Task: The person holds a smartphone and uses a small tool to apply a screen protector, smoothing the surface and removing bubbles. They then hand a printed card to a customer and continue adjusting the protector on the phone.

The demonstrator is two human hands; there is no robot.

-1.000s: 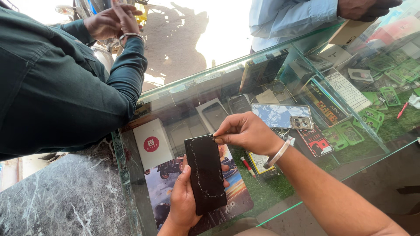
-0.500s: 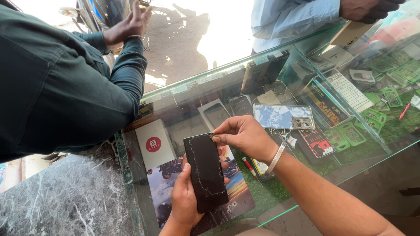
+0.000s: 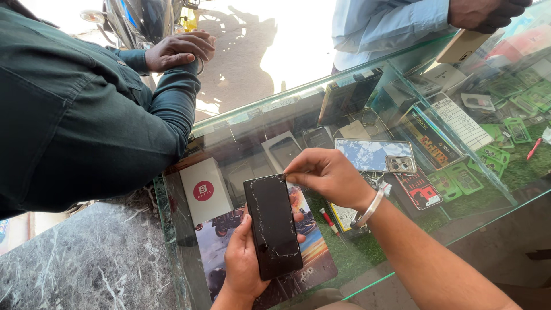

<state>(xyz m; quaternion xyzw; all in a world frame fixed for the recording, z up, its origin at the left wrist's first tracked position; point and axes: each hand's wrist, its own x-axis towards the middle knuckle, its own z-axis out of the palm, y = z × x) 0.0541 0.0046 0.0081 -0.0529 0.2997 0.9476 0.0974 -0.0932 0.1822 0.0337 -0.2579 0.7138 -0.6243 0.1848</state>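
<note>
1. Partly hidden, the left hand (image 3: 244, 264) shows only its thumb, palm edge and a few fingertips; the rest lies behind the black phone (image 3: 272, 225) it cradles, and its wrist is cut off by the bottom edge of the view.
2. Cracks run as pale lines across the phone's dark screen; whether a film covers it cannot be told.
3. At the phone's 1 o'clock corner the right hand (image 3: 327, 175) pinches narrowly, thumb and forefinger closed on that corner; what exactly sits between the fingertips is too small to make out.
4. A metal bangle (image 3: 367, 209) rings the right wrist, and the forearm runs off toward 5 o'clock.
5. Below the phone, under the glass counter (image 3: 252, 123), lie a white box (image 3: 204, 192) at 10 o'clock, a picture card at 6 o'clock and a patterned phone case (image 3: 373, 155) at 2 o'clock; reflections blur the smaller packets.
6. The glass edge meets a marble slab (image 3: 80, 258) at 8 o'clock, the open surface nearest the hands.
7. Another person's dark sleeve (image 3: 86, 126) leans on the counter at 10 o'clock, well apart from the phone.
</note>
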